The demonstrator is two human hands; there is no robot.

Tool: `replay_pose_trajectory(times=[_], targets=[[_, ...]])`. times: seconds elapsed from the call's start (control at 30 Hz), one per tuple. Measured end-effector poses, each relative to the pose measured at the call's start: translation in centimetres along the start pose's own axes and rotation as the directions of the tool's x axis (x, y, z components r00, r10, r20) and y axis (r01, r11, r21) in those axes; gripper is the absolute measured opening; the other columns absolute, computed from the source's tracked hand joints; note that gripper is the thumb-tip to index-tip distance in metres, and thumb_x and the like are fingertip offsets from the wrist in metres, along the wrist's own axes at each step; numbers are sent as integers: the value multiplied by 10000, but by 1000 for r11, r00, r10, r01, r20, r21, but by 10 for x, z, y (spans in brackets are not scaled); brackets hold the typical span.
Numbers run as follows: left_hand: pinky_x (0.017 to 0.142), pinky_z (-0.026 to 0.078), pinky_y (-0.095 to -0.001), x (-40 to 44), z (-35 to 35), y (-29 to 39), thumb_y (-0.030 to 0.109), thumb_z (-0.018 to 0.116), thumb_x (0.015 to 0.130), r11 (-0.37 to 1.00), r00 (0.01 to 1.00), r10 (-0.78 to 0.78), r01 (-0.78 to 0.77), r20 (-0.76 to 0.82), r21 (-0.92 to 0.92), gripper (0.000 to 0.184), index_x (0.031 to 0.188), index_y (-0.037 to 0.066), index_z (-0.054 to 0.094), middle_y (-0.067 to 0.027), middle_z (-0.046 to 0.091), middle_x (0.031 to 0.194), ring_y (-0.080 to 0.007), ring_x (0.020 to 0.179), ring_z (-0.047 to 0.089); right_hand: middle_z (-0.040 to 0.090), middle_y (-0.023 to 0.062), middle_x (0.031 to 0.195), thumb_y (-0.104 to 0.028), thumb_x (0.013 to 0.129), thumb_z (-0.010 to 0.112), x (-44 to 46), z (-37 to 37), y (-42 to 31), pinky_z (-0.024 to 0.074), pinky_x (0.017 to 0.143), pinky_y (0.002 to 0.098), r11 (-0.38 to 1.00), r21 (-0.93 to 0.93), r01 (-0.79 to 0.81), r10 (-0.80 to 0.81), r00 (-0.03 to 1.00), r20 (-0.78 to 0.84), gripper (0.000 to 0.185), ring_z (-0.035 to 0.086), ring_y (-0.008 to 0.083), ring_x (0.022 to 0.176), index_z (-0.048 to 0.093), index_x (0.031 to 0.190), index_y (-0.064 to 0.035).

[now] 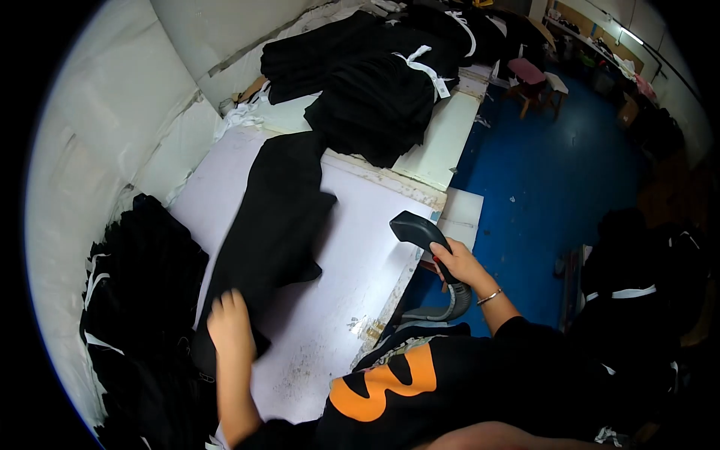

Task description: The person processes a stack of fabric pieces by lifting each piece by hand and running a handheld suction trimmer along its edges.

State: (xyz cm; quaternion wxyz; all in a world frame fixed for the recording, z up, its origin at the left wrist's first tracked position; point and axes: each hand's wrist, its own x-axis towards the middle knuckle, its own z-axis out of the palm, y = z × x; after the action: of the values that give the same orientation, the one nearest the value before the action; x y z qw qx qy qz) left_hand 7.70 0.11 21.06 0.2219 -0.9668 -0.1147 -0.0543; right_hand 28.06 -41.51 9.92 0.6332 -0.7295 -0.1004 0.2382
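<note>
Gripping a single piece of soft, matte black cloth (270, 202) near its lower end, the left hand (231, 324) has its fingers curled nearly closed on the fabric. The cloth lies along the left part of the smooth, pale lilac bench (367, 214), its outline irregular, with pointed flaps on the right side; its long axis runs from the person's side up and slightly right, toward the far end. The right hand (456, 264) has its fingers wrapped around one handheld tool (414, 229), hard, dark and curved, whose broad head points left over the bench's right edge, apart from the cloth. One ribbed grey hose (457, 301) bends below that hand, and one thin bracelet (490, 297) circles the wrist. Beyond the cloth, two white ties (425, 69) show around heaped black bundles (371, 109). Left of it stands one layered black pile (142, 292) with at least two white strips; its layers cannot be counted.
</note>
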Motion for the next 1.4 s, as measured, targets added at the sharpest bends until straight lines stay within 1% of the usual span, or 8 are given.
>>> replay_pose_trajectory(times=[0.1, 0.2, 0.3, 0.5, 0.6, 0.87, 1.27, 1.4], targets=[[875, 559, -426, -145, 25, 40, 83, 583, 837, 986, 994, -85, 74, -71, -150, 328, 1148, 0, 645, -152, 669, 1167, -388, 1122, 635, 553, 52, 689, -387, 1042, 550, -12, 11, -4, 468, 477, 298, 999, -2, -33, 33, 999, -29, 403, 562, 143, 520, 556, 929, -1], [982, 530, -453, -266, 114, 102, 123, 552, 878, 915, 963, -192, 245, 188, -321, 351, 1194, -11, 629, -150, 660, 1245, -410, 1202, 600, 557, 61, 675, -402, 1042, 543, -23, 26, -4, 467, 467, 307, 998, -11, -57, 56, 997, -47, 419, 563, 152, 507, 556, 922, -1], [1052, 482, -494, -311, 137, 144, 147, 512, 923, 922, 949, -312, 314, 45, -226, 421, 1309, -7, 575, -170, 590, 1348, -412, 1278, 546, 563, 70, 633, -444, 1037, 538, -31, 39, 0, 463, 465, 309, 996, -68, -55, 51, 997, -60, 452, 559, 159, 482, 558, 922, -7], [1151, 353, -537, -249, 94, 180, 87, 492, 937, 842, 926, -357, 374, 119, -389, 404, 1323, -2, 572, -196, 585, 1364, -405, 1312, 513, 576, 71, 609, -505, 1020, 551, -70, 46, 0, 464, 455, 296, 998, -65, -21, 16, 997, -75, 496, 564, 149, 464, 563, 923, -19], [1138, 381, -513, -204, 83, 206, 80, 522, 915, 891, 975, -219, 181, -45, -417, 451, 1353, -25, 534, -207, 523, 1423, -423, 1312, 508, 576, 68, 605, -554, 1007, 552, -80, 35, 8, 476, 458, 293, 998, -61, -8, 4, 998, -65, 531, 574, 151, 472, 550, 894, -35], [977, 541, -521, -122, 129, 221, 120, 552, 940, 921, 941, -314, 334, 122, -201, 512, 1413, -63, 484, -300, 484, 1457, -466, 1253, 572, 567, 64, 606, -526, 1027, 523, -70, -30, 15, 466, 455, 286, 998, -37, 50, -50, 999, -13, 510, 565, 155, 467, 576, 941, -26], [878, 596, -405, 41, 193, 184, 81, 561, 940, 853, 865, -490, 501, 108, -146, 427, 1339, -72, 541, -273, 613, 1289, -375, 1042, 703, 559, 71, 607, -563, 1024, 501, -73, -150, 44, 453, 432, 277, 990, 113, -84, 114, 946, -302, 550, 547, 167, 451, 563, 968, -19], [832, 604, -415, 62, 186, 159, 80, 589, 914, 852, 849, -461, 505, 260, -138, 187, 1065, -19, 636, -200, 722, 1026, -348, 956, 732, 556, 76, 612, -576, 1019, 503, -80, -161, 58, 449, 434, 284, 982, 163, -96, 140, 949, -283, 566, 543, 171, 450, 559, 982, -14]])
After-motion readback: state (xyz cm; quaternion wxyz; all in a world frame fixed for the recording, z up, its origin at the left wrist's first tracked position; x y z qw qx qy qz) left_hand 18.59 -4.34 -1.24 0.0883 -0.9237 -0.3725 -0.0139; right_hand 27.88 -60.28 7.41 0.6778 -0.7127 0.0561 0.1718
